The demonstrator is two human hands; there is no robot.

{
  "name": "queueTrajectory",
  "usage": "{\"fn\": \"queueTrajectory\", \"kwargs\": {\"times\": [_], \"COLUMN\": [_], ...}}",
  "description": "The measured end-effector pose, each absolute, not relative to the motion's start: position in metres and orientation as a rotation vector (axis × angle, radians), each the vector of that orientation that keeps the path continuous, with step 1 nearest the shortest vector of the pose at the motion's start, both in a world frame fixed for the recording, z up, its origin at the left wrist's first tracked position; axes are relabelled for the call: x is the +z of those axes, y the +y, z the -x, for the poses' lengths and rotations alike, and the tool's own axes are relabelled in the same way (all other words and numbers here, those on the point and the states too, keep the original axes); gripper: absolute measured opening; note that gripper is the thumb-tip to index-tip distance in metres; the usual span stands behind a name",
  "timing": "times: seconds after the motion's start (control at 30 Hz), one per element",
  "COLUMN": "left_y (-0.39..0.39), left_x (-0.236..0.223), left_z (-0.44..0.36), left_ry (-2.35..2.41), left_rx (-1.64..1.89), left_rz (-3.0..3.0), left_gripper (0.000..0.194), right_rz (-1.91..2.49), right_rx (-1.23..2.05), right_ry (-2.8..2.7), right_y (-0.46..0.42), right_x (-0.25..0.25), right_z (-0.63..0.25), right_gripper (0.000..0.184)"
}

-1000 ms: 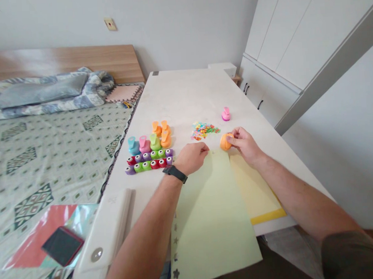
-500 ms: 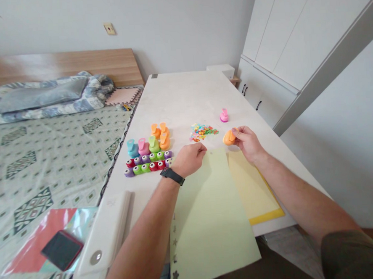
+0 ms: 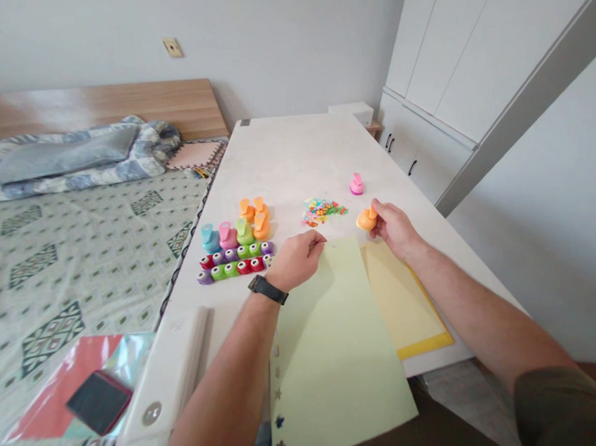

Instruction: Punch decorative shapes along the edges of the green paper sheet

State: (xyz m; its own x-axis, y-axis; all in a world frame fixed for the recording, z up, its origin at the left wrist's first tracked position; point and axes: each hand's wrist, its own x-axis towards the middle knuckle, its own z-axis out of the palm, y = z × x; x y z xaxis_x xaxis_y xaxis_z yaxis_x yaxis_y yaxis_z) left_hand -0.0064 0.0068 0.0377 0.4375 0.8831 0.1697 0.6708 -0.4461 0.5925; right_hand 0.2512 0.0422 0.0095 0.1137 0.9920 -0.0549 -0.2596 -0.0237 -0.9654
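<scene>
My left hand [image 3: 300, 258] pinches the far left corner of a pale green sheet of paper [image 3: 343, 341], whose near end hangs past the table edge. Small shapes such as stars are punched along the sheet's left side, and a hole shows near its far edge. In my right hand [image 3: 395, 229] is an orange craft punch [image 3: 366, 219], held by its lever just beyond the paper and apart from it. A pile of colourful punched paper bits [image 3: 323, 210] lies beyond my hands. Behind the orange punch stands a pink punch [image 3: 357, 184].
Rows of small punches [image 3: 237, 270] and larger lever punches [image 3: 245, 231] stand left on the white table [image 3: 294, 156]. Yellow paper [image 3: 408, 304] lies partly under the green sheet. A white laminator-like device [image 3: 161, 386] is at the near left, beside a bed [image 3: 103, 262] with a phone [image 3: 99, 401].
My right hand has drawn the orange punch away from the sheet's far edge and turned it more upright. The left hand still pinches the paper, having shifted slightly left.
</scene>
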Motion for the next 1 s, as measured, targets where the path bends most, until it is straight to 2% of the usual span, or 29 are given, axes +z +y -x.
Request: {"fn": "queueTrajectory", "kwargs": {"times": [0.5, 1.0], "left_y": [0.0, -0.004], "left_x": [0.035, 0.034], "left_z": [0.003, 0.0], "left_ry": [1.287, 1.277], "left_rx": [0.723, 0.67], "left_rz": [-2.299, -2.338], "left_gripper": [0.017, 0.016], "right_rz": [1.147, 1.116], "right_rx": [1.324, 1.51], "right_ry": [-0.917, -0.716], "right_y": [0.044, 0.043], "right_x": [0.01, 0.024], "right_z": [-0.251, -0.256], "right_gripper": [0.041, 0.031]}}
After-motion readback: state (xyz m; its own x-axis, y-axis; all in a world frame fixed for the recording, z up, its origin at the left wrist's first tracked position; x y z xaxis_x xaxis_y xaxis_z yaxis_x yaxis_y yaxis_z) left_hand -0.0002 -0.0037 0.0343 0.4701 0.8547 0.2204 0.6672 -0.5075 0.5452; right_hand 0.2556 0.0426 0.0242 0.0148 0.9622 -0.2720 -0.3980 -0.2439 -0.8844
